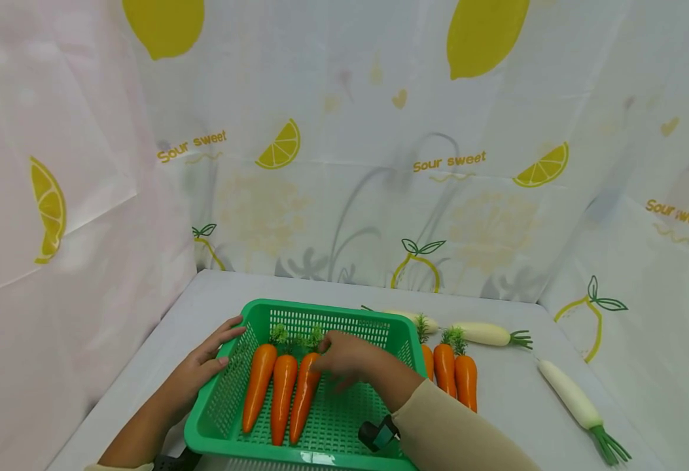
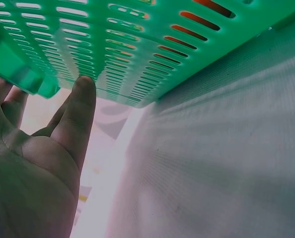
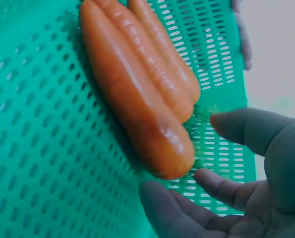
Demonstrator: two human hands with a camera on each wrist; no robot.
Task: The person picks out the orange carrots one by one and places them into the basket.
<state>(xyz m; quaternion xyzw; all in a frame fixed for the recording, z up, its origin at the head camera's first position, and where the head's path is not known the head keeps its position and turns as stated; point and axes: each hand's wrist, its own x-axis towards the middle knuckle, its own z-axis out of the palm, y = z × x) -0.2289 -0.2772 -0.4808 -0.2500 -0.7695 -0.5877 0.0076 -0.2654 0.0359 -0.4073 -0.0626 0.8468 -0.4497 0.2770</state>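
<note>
Fingers apart on right hand [image 1: 347,360], near thick ends of three glossy, tapering orange carrots [image 1: 283,392] lying side by side in perforated green plastic basket [image 1: 232,447].
Left hand [image 1: 194,373] at basket's left rim, fingers straight; thumb against slotted outer wall, clearest from left wrist. Right wrist close-up: smooth shiny skins, rounded ends, wide thumb-to-finger gap. Head view only: three more orange carrots [image 1: 445,369] and long white radishes [image 1: 484,333] with green stalks, right of basket.
</note>
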